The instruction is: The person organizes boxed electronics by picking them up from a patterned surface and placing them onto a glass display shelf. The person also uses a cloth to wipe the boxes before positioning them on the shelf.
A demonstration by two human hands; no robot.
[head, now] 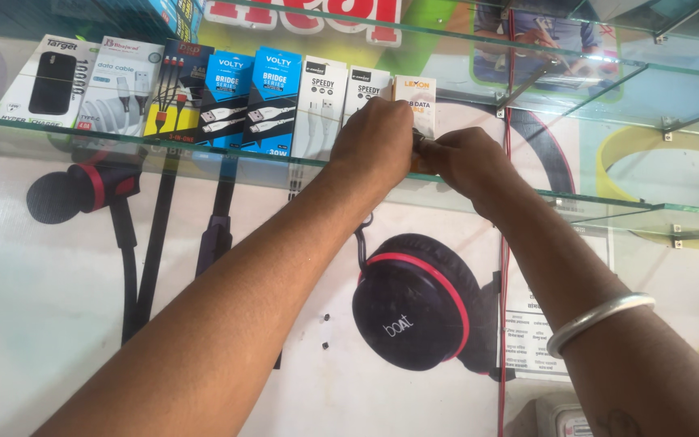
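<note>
Your left hand (378,142) and right hand (463,162) meet at the glass shelf (204,154), both pinching a white cable box (416,93) standing upright just beyond your fingertips.

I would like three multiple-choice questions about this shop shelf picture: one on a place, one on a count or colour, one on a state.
1. Where do both hands meet?
A. at the small box on the right end of the row
B. at the black box on the far left
C. below the shelf

2. How many blue boxes stand in the row?
A. one
B. two
C. four

3. How do the boxes stand?
A. flat in a pile
B. upright, side by side
C. fallen on the floor

Answers:
1. A: left hand and right hand are at the white and orange box.
2. B: blue boxes stand as a pair.
3. B: all upright on the glass shelf.
</note>
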